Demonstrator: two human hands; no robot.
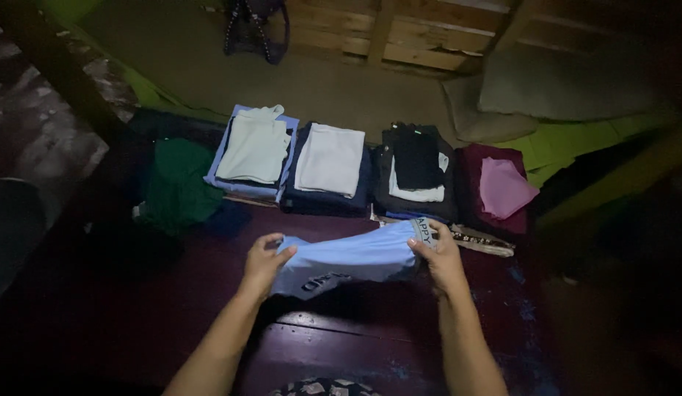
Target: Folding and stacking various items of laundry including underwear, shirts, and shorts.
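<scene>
I hold a light blue garment [355, 258] with a grey waistband stretched between both hands above the dark floor. My left hand [264, 264] grips its left end, fingers curled over the cloth. My right hand [442, 257] grips the right end at the waistband. Just beyond the garment runs a row of folded clothes: a pale top on a blue stack [254, 150], a white piece on a navy stack [330, 165], a black and white stack [416, 170], and a pink piece on a maroon stack [502, 187].
A loose green garment [178, 183] lies at the left of the row. A patterned strip [484, 242] lies by my right hand. Grey cushions [561, 92] and green cloth [568, 147] sit at the back right. A wooden wall [414, 33] and a dark bag [254, 29] stand behind.
</scene>
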